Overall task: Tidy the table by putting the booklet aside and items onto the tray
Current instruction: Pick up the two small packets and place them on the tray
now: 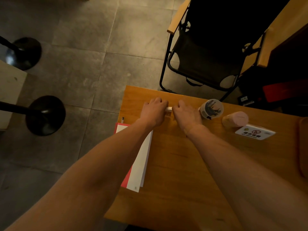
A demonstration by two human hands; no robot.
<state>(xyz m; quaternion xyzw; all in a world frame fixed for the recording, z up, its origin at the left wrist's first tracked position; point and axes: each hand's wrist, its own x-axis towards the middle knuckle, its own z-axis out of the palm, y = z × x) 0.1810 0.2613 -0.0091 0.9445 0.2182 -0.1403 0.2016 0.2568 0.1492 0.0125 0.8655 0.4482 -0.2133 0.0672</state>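
Both of your hands sit at the far edge of the orange-brown wooden tabletop [175, 164], just above the middle of the frame. Your left hand [154, 111] and your right hand [185, 114] are curled, knuckles up, closed on the two ends of a small white block-shaped object [169, 109] that shows only in the gap between them; what it is you cannot tell from here.

The white booklet with a red cover [140, 159] lies flat along the left edge of the tabletop, partly under your left forearm, with a small dark pen [123, 120] just beyond its far end.

To the right of your right hand stands a clear round jar of dark sticks [211, 108], touching or nearly touching your hand. Further right lies a pink-capped cylindrical container [235, 119] on its side, and just below it a white no-smoking sign card [255, 132]. At the right edge of the frame, the rounded rim of a brown wooden tray [302, 147] peeks in.

A black folding chair with wooden armrests [213, 47] fills the upper right.
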